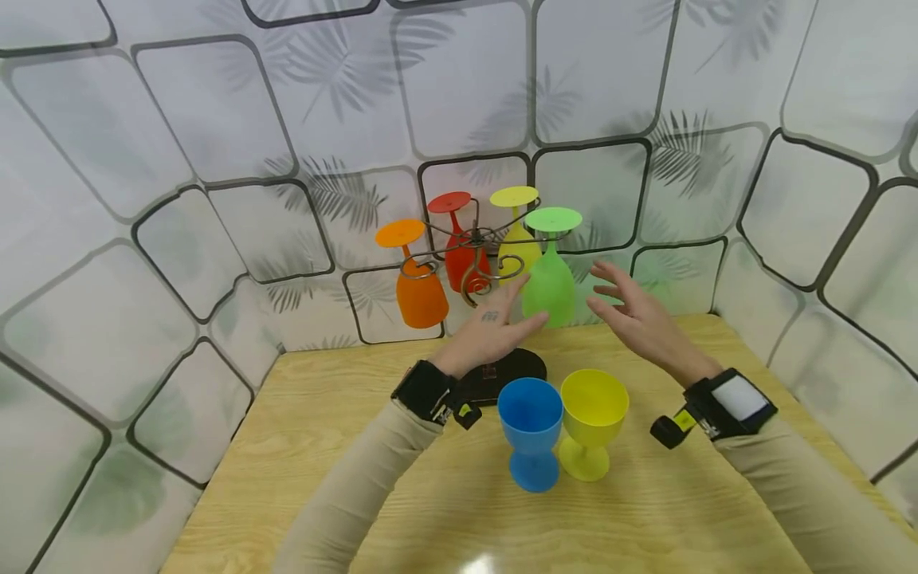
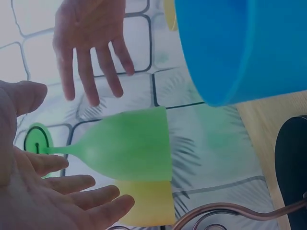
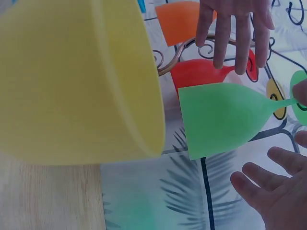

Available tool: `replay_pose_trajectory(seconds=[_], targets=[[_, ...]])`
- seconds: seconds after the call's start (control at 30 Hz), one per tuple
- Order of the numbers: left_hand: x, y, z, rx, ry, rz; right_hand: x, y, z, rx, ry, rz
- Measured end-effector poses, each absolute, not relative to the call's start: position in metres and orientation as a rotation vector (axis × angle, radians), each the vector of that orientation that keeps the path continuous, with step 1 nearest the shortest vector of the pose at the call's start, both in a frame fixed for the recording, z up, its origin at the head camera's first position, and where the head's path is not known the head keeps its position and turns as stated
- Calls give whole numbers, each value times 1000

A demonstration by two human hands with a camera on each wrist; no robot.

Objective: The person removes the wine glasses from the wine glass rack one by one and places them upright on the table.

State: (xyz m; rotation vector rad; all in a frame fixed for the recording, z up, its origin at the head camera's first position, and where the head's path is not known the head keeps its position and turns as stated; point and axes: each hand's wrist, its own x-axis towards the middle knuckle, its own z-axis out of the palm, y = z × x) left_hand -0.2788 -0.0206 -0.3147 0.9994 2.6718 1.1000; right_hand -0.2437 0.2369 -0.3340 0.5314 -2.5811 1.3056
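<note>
A green goblet (image 1: 551, 283) hangs upside down by its foot from the right side of a curled metal rack (image 1: 475, 237). To its left is my left hand (image 1: 491, 331), fingers extended, holding nothing. My right hand (image 1: 638, 319) is spread on its other side, fingers pointing toward it and also holding nothing. In the right wrist view the green goblet (image 3: 225, 117) lies between both hands. Orange (image 1: 421, 296), red (image 1: 464, 259) and yellow (image 1: 519, 247) goblets hang from the same rack. Below the hands, a blue goblet (image 1: 532, 430) and a yellow goblet (image 1: 594, 414) stand upright side by side.
The rack's dark round base (image 1: 505, 379) rests on the wooden table (image 1: 323, 446), partly hidden by the left wrist and the blue goblet. Patterned cloth walls (image 1: 344, 104) enclose the table at the back and both sides. Each wrist carries a strapped black device.
</note>
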Motion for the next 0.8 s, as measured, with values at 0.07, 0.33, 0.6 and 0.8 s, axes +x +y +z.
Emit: replay_pose_trajectory(seconds=[0.07, 0.33, 0.6, 0.8], targets=[[-284, -18, -315, 971, 2665, 1095, -254, 233, -330, 468, -2627, 1279], [-299, -11, -324, 911, 2661, 1134, -286, 220, -327, 342, -2735, 1160], [-306, -11, -333, 911, 2557, 1223, -294, 214, -339, 368, -2695, 1204], [-305, -9, -330, 935, 2512, 1263, -294, 212, -341, 354, -2669, 1207]])
